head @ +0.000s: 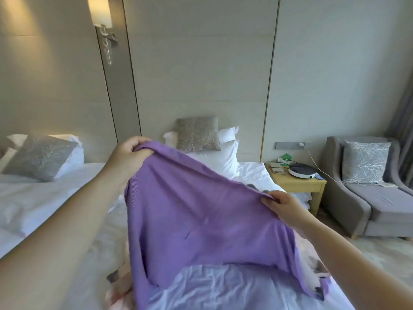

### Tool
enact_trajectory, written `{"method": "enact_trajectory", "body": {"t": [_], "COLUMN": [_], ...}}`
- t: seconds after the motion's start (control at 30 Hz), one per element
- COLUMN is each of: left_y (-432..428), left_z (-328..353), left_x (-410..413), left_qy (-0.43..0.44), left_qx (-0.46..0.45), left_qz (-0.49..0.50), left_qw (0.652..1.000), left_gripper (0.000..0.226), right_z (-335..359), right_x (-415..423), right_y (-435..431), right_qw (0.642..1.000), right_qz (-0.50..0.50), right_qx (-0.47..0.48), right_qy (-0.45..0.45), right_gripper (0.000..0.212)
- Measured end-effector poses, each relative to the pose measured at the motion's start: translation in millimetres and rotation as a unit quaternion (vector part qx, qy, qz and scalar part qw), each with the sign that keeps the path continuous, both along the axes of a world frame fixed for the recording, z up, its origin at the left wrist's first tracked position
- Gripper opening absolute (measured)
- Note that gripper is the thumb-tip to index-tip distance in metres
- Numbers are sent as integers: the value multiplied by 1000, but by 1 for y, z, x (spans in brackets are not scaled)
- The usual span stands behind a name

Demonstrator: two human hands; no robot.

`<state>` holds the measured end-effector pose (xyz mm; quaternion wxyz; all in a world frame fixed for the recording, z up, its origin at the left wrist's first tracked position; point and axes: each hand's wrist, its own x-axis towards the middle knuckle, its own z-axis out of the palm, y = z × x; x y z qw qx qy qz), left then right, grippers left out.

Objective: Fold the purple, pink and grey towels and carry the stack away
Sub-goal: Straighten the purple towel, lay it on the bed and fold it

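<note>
Bottom centre of the frame, the purple towel hangs above the rumpled bed. It looks thin, floppy and light, so I reckon it'll sag wherever it isn't held. The right hand, centre-right, pinches one edge between thumb and fingers. The left hand, higher at centre-left, curls its fingers round a bunched corner. I'd go for the corners, not mid-edge. Pillows sit behind.

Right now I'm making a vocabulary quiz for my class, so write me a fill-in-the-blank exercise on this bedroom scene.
The towel held up over the bed is ____ in colour.
The left hand grips its edge ____ than the right hand.
The wall lamp is switched ____.
Missing words: purple, higher, on.
</note>
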<state>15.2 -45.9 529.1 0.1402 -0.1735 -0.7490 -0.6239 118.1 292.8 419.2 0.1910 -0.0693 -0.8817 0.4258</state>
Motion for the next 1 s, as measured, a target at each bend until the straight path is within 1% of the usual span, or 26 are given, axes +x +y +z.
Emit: {"method": "enact_trajectory", "body": {"t": [0.07,0.1,0.13,0.17,0.2,0.23,0.27,0.3,0.33,0.37,0.43,0.5,0.53,0.57,0.63,0.67,0.77,0.83,0.87,0.93,0.97,1.0], "left_y": [4,11,20,32,46,60,72,81,85,85,83,79,78,77,72,66,40,16,4,-14,-18,-16], "left_z": [-8,-12,-17,-23,-28,-33,-38,-41,-40,-39,-34,-25,-19,-13,3,11,29,32,29,14,4,-8], "left_x": [2,6,13,21,30,39,46,49,51,48,43,43,44,45,44,44,36,25,16,0,-6,-9], "left_qy": [-62,-76,-79,-77,-73,-65,-53,-34,-15,5,13,-13,-22,-27,-30,-30,-11,-10,-10,-23,-35,-42], "left_qx": [-12,-36,-79,-136,-185,-216,-222,-219,-205,-191,-134,-48,0,42,102,125,185,222,219,161,124,87], "left_qz": [5,-26,-78,-142,-207,-259,-283,-275,-251,-219,-179,-190,-197,-200,-198,-193,-147,-87,-39,55,78,81], "left_qw": [998,996,991,977,958,939,931,935,946,957,974,981,980,978,974,973,972,971,975,985,989,992], "left_gripper": [16,27,47,67,77,72,54,32,18,15,15,14,17,20,24,24,29,22,16,10,10,12], "right_z": [23,34,46,57,67,76,83,88,89,86,70,45,31,18,-5,-14,-30,-34,-34,-23,-12,2], "right_x": [2,4,5,5,6,6,5,6,6,7,8,7,6,3,-3,-6,-14,-14,-13,-12,-11,-10], "right_y": [-22,-35,-49,-62,-73,-83,-88,-91,-89,-86,-74,-67,-67,-68,-71,-71,-60,-49,-44,-39,-40,-44], "right_qw": [999,998,995,991,987,982,980,980,980,981,980,981,981,984,993,994,995,996,999,998,995,994], "right_qz": [42,67,96,130,161,183,191,187,178,169,158,155,154,148,119,109,93,60,39,11,13,29], "right_qx": [13,17,17,11,2,-5,-7,-9,-19,-39,-85,-114,-114,-96,-22,3,46,59,34,-56,-87,-93], "right_qy": [1,4,10,18,27,38,53,70,84,91,81,32,12,5,15,18,4,-14,-10,28,45,52], "right_gripper": [40,39,38,35,32,28,23,19,15,12,13,21,24,23,12,14,32,36,38,37,34,32]}}
